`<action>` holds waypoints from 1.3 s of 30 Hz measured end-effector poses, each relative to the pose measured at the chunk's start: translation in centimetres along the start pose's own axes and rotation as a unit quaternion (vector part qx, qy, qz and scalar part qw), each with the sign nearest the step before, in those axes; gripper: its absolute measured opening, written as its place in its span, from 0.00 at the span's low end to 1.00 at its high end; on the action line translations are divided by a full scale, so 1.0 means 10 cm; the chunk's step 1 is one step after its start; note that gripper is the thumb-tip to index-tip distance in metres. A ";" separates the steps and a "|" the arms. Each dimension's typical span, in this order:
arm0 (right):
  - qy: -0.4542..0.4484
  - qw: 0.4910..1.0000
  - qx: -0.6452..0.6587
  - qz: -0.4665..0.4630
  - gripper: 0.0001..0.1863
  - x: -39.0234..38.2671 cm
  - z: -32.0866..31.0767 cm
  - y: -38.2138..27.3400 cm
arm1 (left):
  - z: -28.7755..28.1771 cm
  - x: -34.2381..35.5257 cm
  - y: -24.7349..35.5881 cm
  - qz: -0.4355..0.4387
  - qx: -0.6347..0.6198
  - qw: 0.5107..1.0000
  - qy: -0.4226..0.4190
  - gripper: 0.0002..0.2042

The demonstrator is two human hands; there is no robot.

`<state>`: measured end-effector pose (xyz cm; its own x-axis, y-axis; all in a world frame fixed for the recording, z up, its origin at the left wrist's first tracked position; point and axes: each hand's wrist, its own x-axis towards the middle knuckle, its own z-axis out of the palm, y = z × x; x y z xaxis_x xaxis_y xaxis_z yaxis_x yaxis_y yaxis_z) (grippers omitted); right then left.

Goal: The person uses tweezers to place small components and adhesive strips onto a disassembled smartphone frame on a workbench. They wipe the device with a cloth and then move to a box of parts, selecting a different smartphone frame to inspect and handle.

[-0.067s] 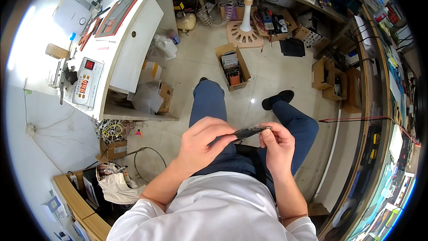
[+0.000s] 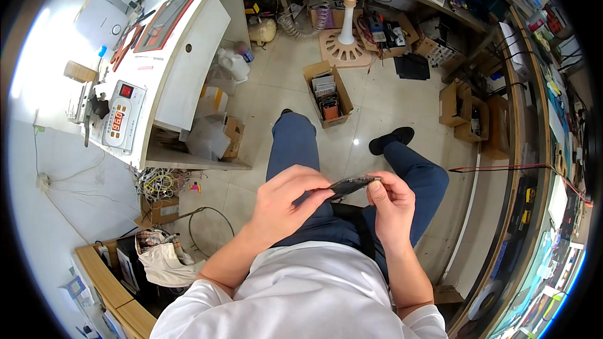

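Between my hands, above my lap, is a thin dark flat panel, about phone-sized and seen almost edge-on. Its exact kind does not show. My left hand pinches its left end between thumb and fingers. At the other end, my right hand grips the corner, thumb on the near side and fingers curled behind. The panel tilts slightly, its right end a little farther from me. Its underside is hidden.
A white workbench stands at the left, bearing a control box with a red display. On the floor ahead sits an open cardboard box of flat parts, near a white stand. Cluttered shelving lines the right side.
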<state>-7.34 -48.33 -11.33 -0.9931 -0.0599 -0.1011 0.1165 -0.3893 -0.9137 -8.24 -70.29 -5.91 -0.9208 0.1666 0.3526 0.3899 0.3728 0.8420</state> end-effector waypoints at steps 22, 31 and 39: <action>-0.009 0.826 -0.527 -0.202 0.49 -0.13 0.43 -0.04 | 0.12 -0.10 -0.28 -0.289 -0.376 0.874 0.103 0.08; -0.025 0.870 -0.433 -0.233 0.57 -0.10 0.36 -0.03 | 0.01 -0.12 -0.29 -0.268 -0.423 0.865 0.040 0.13; -0.010 0.868 -0.412 -0.279 0.49 -0.11 0.36 -0.07 | 0.01 -0.24 -0.32 -0.263 -0.439 0.857 0.063 0.14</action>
<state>-6.24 -51.30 -9.16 -0.8901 -0.0927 0.4463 -0.4407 0.4252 -0.7906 -7.26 -71.86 -9.52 -0.9824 0.0660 -0.1747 -0.1849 -0.4744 0.8607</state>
